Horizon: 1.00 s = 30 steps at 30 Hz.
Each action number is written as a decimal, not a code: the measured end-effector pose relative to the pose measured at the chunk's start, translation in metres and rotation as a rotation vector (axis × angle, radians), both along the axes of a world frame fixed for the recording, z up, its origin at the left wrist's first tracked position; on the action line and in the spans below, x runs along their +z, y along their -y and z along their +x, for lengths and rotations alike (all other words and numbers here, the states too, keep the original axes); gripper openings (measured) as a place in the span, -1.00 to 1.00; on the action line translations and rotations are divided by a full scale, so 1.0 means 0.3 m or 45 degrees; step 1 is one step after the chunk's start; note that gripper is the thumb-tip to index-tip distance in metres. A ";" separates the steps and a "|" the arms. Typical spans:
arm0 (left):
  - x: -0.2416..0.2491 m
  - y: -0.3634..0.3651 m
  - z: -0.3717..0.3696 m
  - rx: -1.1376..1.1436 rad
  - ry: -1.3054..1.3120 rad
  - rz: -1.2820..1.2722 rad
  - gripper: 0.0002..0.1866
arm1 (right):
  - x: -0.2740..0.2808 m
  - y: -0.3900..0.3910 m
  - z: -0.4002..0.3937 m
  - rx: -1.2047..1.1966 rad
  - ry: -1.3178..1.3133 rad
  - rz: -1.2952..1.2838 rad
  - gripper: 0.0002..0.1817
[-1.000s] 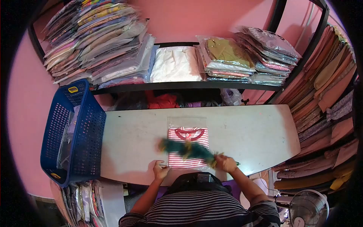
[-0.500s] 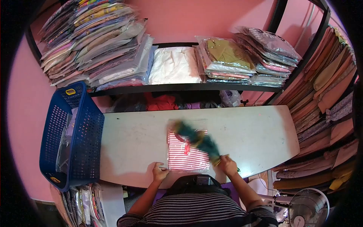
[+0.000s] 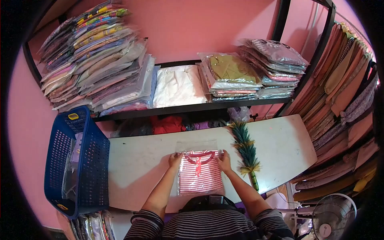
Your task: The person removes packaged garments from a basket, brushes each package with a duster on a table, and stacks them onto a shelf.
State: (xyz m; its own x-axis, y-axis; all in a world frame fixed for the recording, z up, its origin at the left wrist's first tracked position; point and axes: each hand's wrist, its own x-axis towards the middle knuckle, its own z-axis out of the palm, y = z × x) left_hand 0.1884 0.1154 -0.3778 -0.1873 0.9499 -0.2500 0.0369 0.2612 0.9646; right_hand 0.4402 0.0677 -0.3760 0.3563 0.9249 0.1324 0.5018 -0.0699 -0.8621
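Note:
A folded red-and-white striped shirt (image 3: 200,178) lies in a clear plastic bag on the white table, its red collar toward the far side. My left hand (image 3: 175,161) grips the bag's left edge near the collar. At the opposite edge, my right hand (image 3: 224,161) pinches the bag beside the shirt's shoulder. The bag's clear open-looking end (image 3: 196,145) extends past the collar. To the right of my right hand, a green feather duster (image 3: 245,150) with yellowish tufts rests on the table, handle toward me.
A blue plastic basket (image 3: 93,172) with bagged items stands at the table's left end. Stacks of bagged clothes (image 3: 104,68) fill the shelf (image 3: 176,110) behind. Garments (image 3: 340,100) hang along the right, above a fan (image 3: 334,218). The white table (image 3: 136,160) spans the middle.
My right hand has let go of the feather duster, now lying at the right, and moved to the bag's right edge. My left hand has moved up the bag's left side.

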 end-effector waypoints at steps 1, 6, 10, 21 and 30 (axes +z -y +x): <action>0.015 -0.021 0.014 0.081 0.234 -0.170 -0.65 | -0.049 -0.064 -0.009 -0.003 -0.001 0.013 -0.34; 0.175 0.023 0.014 0.110 0.323 -0.025 -0.80 | 0.178 -0.121 -0.036 0.010 -1.233 -0.337 -0.76; 0.329 0.016 -0.062 0.003 0.163 0.291 -0.79 | 0.381 -0.116 0.017 0.264 -0.986 -0.054 -0.84; 0.342 0.286 -0.165 -0.651 -0.559 0.715 -0.93 | 0.440 0.222 0.135 0.773 -0.130 0.110 -0.91; 0.080 0.486 -0.158 -0.879 -0.974 0.664 -0.79 | 0.227 0.469 0.216 0.236 0.728 0.189 -0.37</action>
State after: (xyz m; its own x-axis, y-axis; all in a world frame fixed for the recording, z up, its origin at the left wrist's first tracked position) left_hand 0.1409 -0.0304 -0.3537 0.4792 0.8634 0.1579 0.6378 -0.4662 0.6131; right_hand 0.5051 -0.0731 -0.3079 0.0258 0.9218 0.3868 0.8795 0.1630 -0.4472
